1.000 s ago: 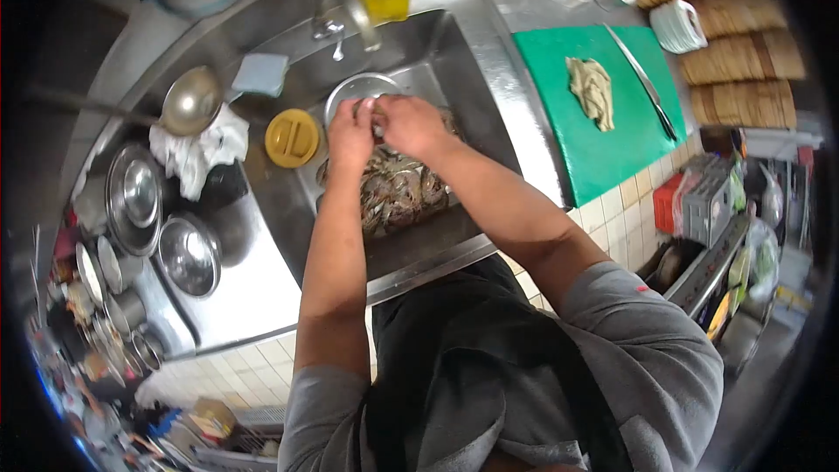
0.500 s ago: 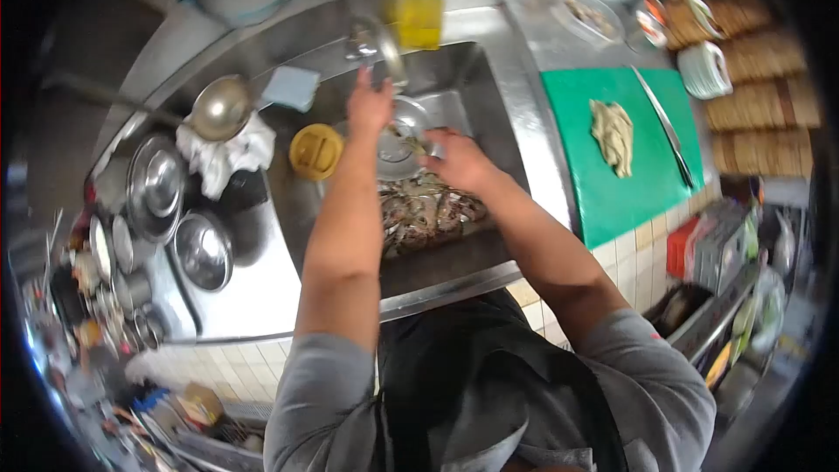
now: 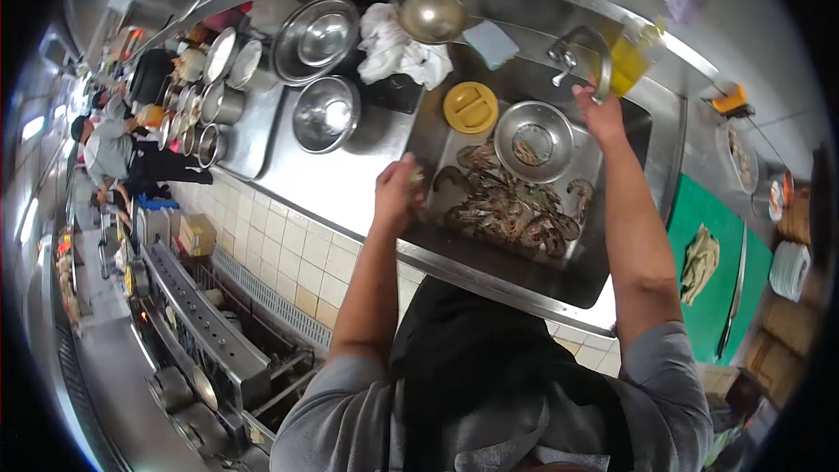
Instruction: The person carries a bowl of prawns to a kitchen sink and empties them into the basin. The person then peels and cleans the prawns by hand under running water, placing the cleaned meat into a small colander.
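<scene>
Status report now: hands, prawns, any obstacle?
Left hand near sink edge, grip unclear. Right hand at faucet. Prawns heaped in sink. Metal bowl beside them, nothing visibly blocking.

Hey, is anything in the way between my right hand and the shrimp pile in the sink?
Yes: the round metal bowl lies between your right hand, up at the faucet, and the shrimp pile. It covers the pile's upper edge in this view.

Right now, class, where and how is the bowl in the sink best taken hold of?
Grip the bowl by its right rim, probably best from above right: it sits open side up, with that edge free, while the yellow disc lies close on the left and shrimp crowd the near side.
</scene>
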`<state>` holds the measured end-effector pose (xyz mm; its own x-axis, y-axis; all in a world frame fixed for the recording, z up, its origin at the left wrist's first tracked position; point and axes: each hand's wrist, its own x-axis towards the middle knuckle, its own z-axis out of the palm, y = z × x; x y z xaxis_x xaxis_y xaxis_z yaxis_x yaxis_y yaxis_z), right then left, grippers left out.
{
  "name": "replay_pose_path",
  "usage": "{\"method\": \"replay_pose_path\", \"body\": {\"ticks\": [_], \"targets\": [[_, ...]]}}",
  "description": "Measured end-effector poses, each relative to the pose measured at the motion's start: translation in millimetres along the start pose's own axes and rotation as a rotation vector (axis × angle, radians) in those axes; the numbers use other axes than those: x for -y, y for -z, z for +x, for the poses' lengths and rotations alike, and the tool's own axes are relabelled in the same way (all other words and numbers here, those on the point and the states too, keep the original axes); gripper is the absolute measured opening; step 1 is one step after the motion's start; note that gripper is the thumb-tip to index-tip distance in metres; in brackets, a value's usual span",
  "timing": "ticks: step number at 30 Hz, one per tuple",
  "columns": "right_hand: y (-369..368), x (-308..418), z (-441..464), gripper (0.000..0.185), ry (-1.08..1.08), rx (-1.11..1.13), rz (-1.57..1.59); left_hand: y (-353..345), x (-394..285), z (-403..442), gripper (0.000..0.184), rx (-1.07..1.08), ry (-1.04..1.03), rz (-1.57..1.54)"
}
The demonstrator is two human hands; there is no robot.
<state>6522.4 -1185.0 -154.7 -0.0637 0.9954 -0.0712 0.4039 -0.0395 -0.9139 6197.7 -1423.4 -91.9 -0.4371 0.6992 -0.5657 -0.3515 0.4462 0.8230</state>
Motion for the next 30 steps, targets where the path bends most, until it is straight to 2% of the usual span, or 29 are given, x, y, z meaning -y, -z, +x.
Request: {"method": "replay_pose_path", "body": {"ticks": [1, 2, 4, 6, 8, 9, 10, 12, 13, 16, 19, 21, 23, 25, 26, 28, 29, 30], "targets": [[-5.7, -19.1, 15.6, 0.056, 0.066, -0.067, -0.016, 20.3, -15.2, -13.0, 0.040, -0.110, 0.010, -0.011], [-10.8, -25.2, 24.2, 0.056, 0.082, -0.059, -0.013, 44.1, -22.8, -15.5, 0.042, -0.185, -0.080, 0.082], [-22.0, -34.3, 38.9, 0.063, -0.065, -0.030, 0.191, 90.9, -33.5, -10.5, 0.047, -0.250, -0.172, 0.080], [-28.9, -41.9, 54.6, 0.059, -0.050, -0.045, 0.202, 116.3, -53.7, -2.6, 0.048, -0.409, -0.179, 0.141], [-32.6, -44.9, 60.4, 0.052, 0.101, -0.143, -0.271, 139.5, -71.9, 13.1, 0.046, -0.449, -0.199, 0.217], [-32.4, -23.8, 50.9, 0.046, 0.104, -0.175, -0.389, 149.5, -80.7, 24.9, 0.043, -0.467, -0.176, 0.253], [-35.7, -7.4, 44.3, 0.046, 0.104, -0.169, -0.398, 156.7, -88.6, 35.1, 0.040, -0.450, -0.166, 0.272], [-40.1, 14.8, 35.4, 0.044, 0.170, -0.291, -0.667, 175.8, -96.4, 62.1, 0.038, -0.377, -0.161, 0.336], [-40.8, 21.0, 35.7, 0.043, 0.066, -0.260, -0.714, 181.3, -98.9, 73.3, 0.038, -0.368, -0.154, 0.334], [-45.4, 17.7, 39.8, 0.048, 0.022, -0.314, -0.783, 183.9, -108.4, 100.9, 0.032, -0.459, -0.178, 0.575], [-50.2, 9.1, 25.5, 0.046, 0.042, -0.366, -0.814, 194.1, -113.6, 113.1, 0.033, -0.376, -0.223, 0.660], [-51.0, -23.9, 13.8, 0.035, 0.105, -0.382, -0.646, 197.3, -117.1, 109.6, 0.030, -0.334, -0.218, 0.670], [-46.2, -69.5, -3.5, 0.023, -0.107, -0.142, -0.168, 196.1, -123.0, 109.2, 0.029, -0.348, -0.245, 0.748], [-46.9, 9.6, -52.5, 0.022, -0.415, 0.025, -0.101, 194.1, -124.6, 106.2, 0.030, -0.403, -0.276, 0.882], [-48.7, 13.0, -62.8, 0.022, -0.422, 0.008, -0.106, 192.1, -127.3, 102.3, 0.034, -0.438, -0.317, 0.980], [-49.7, 6.8, -77.8, 0.022, -0.528, -0.095, 0.246, 190.9, -129.4, 99.4, 0.034, -0.469, -0.371, 1.051], [-46.9, -2.7, -78.6, 0.016, -0.539, -0.088, 0.363, 193.3, -127.8, 102.5, 0.032, -0.511, -0.349, 1.082], [-44.9, 2.7, -82.3, 0.016, -0.541, -0.097, 0.363, 191.5, -129.4, 100.7, 0.032, -0.501, -0.353, 1.083]]}}
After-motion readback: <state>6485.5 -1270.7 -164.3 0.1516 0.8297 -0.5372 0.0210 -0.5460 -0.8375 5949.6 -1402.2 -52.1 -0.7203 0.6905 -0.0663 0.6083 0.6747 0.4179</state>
